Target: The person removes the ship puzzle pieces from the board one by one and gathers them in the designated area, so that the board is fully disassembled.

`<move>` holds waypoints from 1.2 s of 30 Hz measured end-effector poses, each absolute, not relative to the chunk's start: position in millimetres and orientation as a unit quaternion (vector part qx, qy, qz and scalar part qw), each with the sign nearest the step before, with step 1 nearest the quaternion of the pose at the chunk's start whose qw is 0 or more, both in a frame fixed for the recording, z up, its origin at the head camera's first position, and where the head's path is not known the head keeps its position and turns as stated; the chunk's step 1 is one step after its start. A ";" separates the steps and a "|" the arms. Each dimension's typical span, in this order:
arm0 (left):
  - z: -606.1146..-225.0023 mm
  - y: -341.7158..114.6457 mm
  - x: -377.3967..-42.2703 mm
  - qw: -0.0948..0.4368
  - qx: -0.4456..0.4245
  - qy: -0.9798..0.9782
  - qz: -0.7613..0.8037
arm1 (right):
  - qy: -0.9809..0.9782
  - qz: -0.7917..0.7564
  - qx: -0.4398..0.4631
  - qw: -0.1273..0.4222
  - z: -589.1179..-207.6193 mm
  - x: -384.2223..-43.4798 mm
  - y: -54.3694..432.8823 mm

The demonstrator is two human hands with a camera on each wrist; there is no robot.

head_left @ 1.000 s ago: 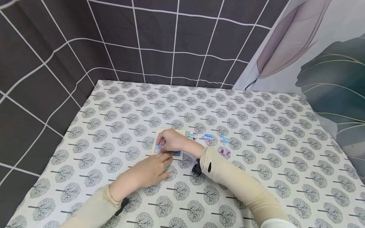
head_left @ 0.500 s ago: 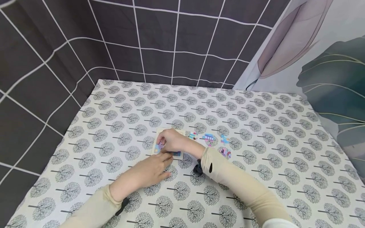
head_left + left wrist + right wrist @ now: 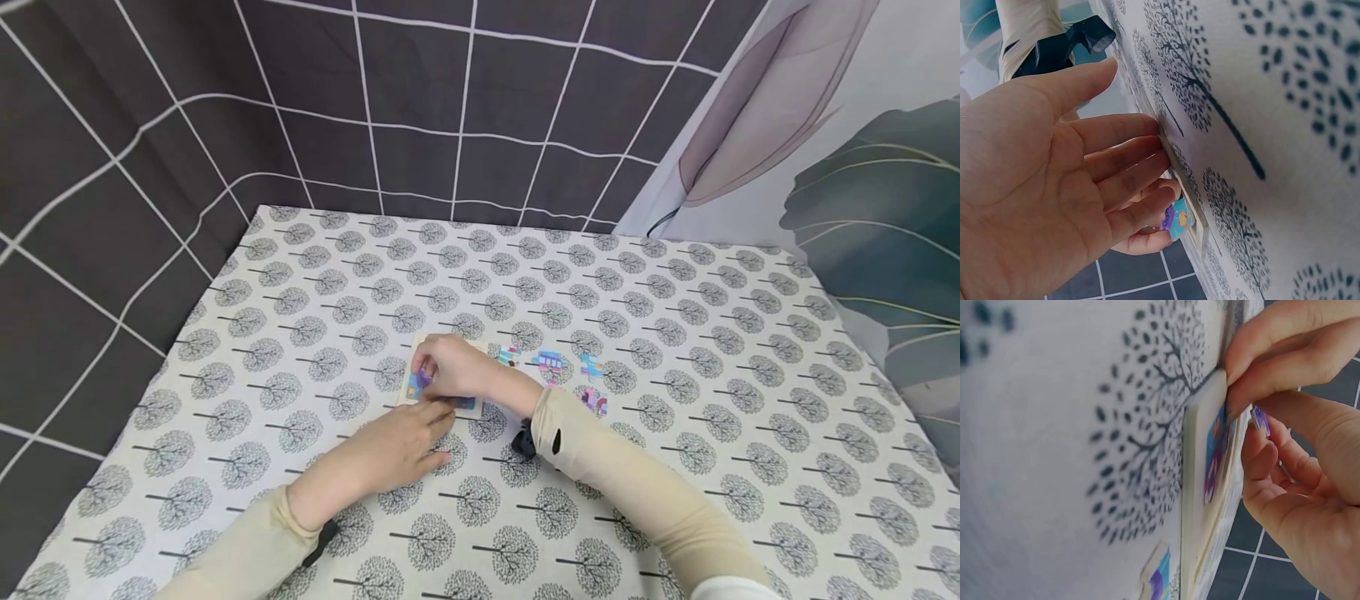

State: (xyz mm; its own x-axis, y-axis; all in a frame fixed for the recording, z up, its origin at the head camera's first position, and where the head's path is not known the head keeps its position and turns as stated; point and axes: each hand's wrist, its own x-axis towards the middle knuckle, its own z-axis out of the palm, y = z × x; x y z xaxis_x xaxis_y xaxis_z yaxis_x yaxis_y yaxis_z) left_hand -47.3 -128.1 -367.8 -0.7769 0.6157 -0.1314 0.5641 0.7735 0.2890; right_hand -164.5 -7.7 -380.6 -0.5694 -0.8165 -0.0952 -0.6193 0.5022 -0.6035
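A small jigsaw puzzle board (image 3: pixel 1209 534) with a pale raised border lies on the cloth, part of its picture covered by the hands. My right hand (image 3: pixel 455 368) is over the board's left part and pinches a purple and blue puzzle piece (image 3: pixel 1179 220) between thumb and fingers. In the right wrist view, only a purple edge of that puzzle piece shows. My left hand (image 3: pixel 392 447) rests its fingertips (image 3: pixel 1159 142) at the board's near edge, fingers extended and thumb held apart.
Several loose puzzle pieces lie right of the board, among them a blue and purple piece (image 3: pixel 550 362) and a pink one (image 3: pixel 594 402). A tree-print cloth (image 3: pixel 720 417) covers the table. Behind it hangs a dark grid-pattern curtain (image 3: pixel 412 158).
My right hand shifts very slightly over the board, and the pinched puzzle piece shows a deeper purple. My left hand and the loose pieces stay in place.
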 end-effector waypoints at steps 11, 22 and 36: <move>-369.6 -128.9 -48.1 0.110 0.319 0.935 0.110 | 0.839 -0.230 -0.455 0.189 -379.3 -169.0 -5.2; -371.1 -129.3 -48.6 0.114 0.322 0.934 0.104 | 0.831 -0.194 -0.488 0.182 -377.9 -173.4 -1.3; -372.7 -134.1 -49.8 0.146 0.304 0.931 0.142 | 0.816 -0.234 -0.507 0.146 -368.1 -174.7 12.3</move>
